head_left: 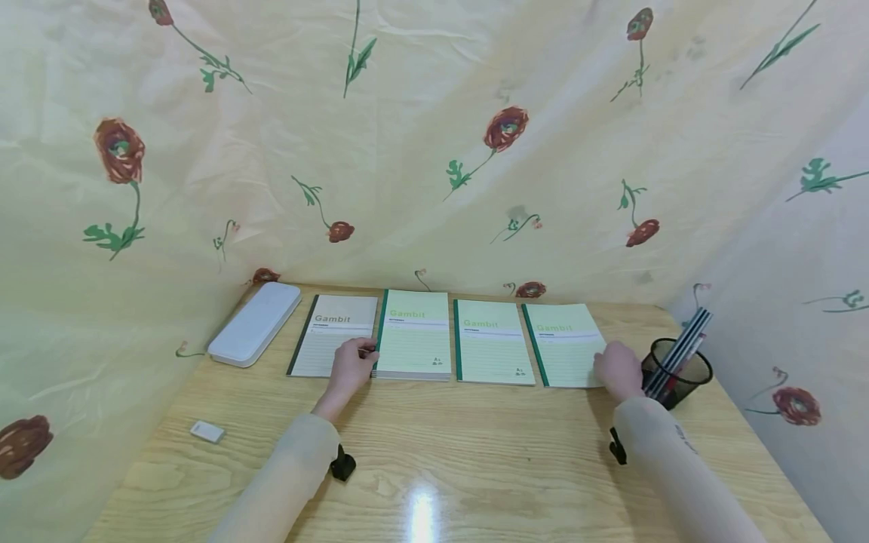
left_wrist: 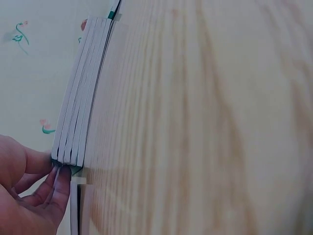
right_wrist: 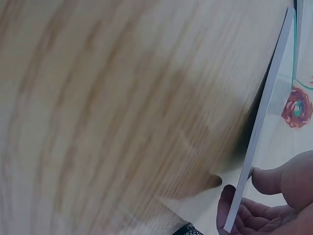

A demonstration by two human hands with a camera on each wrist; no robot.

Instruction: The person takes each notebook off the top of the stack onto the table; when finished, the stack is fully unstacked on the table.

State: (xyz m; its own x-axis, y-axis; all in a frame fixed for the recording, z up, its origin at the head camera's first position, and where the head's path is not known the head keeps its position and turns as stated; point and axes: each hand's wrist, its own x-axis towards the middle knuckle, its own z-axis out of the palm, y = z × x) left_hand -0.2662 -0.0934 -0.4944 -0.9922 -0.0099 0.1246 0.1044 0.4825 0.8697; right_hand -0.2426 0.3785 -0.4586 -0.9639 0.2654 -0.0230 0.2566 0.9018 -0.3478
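Observation:
In the head view, four sets become a row of "Gambit" notebooks. My left hand (head_left: 351,362) is at the green spine of a notebook stack (head_left: 416,339), thumb and bent fingers gripping its left edge. The left wrist view shows several layers in that stack (left_wrist: 80,93), fingertips (left_wrist: 61,178) right at its spine end. My right hand (head_left: 619,369) pinches the right edge of the rightmost green-spined notebook (head_left: 563,347). In the right wrist view, the thumb (right_wrist: 266,180) lies over that notebook's cover and fingers are beneath; a dark shadow shows under its edge.
A dark-spined notebook (head_left: 339,324) lies left of the stack, another green-spined one (head_left: 492,343) right of it. A white case (head_left: 254,324) sits back left, a small white block (head_left: 207,431) nearer. A mesh pen holder (head_left: 695,373) with pencils stands beside my right hand.

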